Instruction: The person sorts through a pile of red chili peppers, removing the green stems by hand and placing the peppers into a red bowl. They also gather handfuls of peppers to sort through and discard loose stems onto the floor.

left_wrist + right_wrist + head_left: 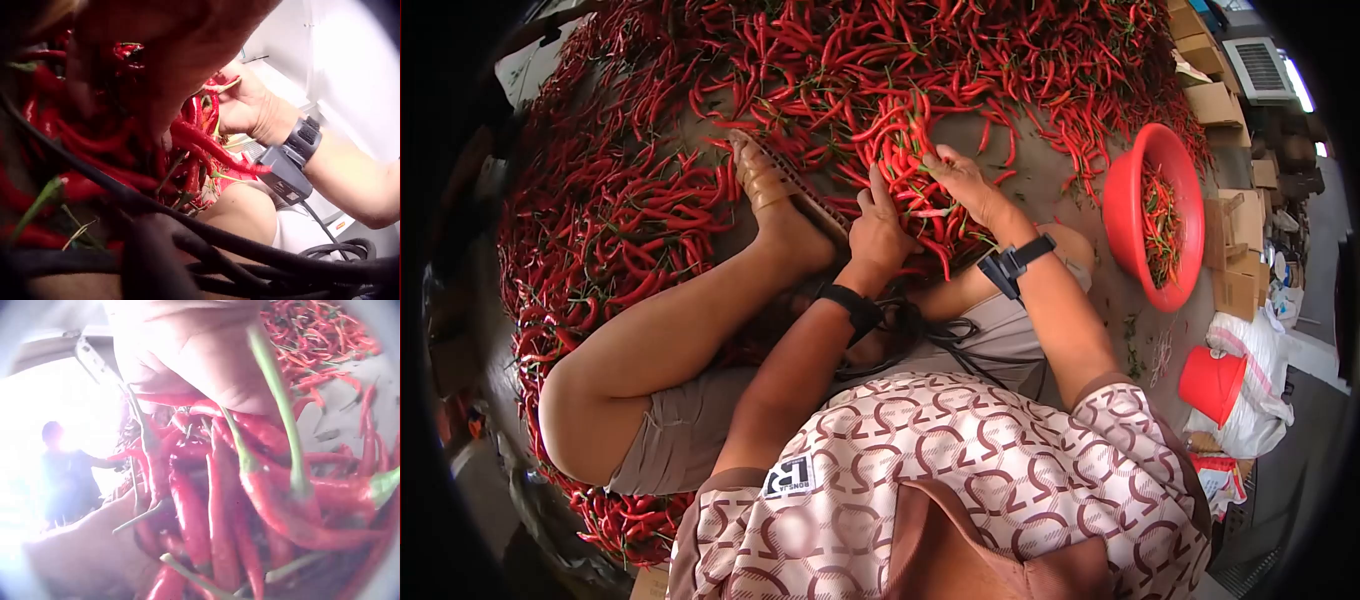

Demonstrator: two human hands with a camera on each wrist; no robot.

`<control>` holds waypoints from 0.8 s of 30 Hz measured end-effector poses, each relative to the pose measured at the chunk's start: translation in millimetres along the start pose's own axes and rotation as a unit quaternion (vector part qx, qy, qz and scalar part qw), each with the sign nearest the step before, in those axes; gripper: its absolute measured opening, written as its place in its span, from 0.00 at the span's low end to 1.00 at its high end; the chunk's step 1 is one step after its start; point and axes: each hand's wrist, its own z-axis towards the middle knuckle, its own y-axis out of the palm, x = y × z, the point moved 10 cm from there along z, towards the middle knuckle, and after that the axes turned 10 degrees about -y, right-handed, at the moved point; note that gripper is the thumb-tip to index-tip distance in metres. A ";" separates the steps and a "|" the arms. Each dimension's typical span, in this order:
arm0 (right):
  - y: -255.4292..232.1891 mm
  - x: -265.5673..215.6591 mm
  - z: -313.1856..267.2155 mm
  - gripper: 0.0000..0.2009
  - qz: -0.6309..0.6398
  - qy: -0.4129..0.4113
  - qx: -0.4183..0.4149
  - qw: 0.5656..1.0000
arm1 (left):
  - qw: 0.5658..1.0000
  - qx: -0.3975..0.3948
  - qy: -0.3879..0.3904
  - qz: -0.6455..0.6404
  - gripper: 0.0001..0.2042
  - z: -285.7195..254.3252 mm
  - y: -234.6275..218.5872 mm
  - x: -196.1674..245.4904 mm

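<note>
Between my two hands is a thick bunch of red chili peppers (912, 150), glossy, with green stems. My left hand (882, 235) holds the bunch from its left side, the index finger lying straight along the peppers. On the opposite side my right hand (972, 185) grips the bunch, its fingers partly hidden by the peppers. More chilies (945, 240) hang below the hands, over the lap. In the right wrist view, chilies (215, 506) with long stems fill the space under the right palm (194, 350). The left wrist view shows the right hand (247, 103) beyond the peppers.
A large heap of chilies (630, 225) spreads over the floor ahead and to the left. A red basin (1125, 205) at the right holds some chilies. Nearby are a red bucket (1212, 385), cardboard boxes (1235, 215) and black cables (945, 340) across the lap. Another person (69, 475) is in the background.
</note>
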 end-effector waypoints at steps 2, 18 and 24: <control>3.2 19.0 8.8 0.30 0.054 0.022 0.002 0.998 | 1.000 -0.008 0.013 -0.008 0.66 1.0 -2.0 2.8; -5.2 -93.9 -54.2 0.22 0.161 -0.014 0.027 0.987 | 0.974 0.050 0.171 -0.141 0.62 -34.4 -51.8 76.9; -11.3 -80.7 -52.8 0.20 0.168 0.013 0.064 0.984 | 0.978 0.061 0.176 -0.095 0.57 -41.0 -50.8 84.2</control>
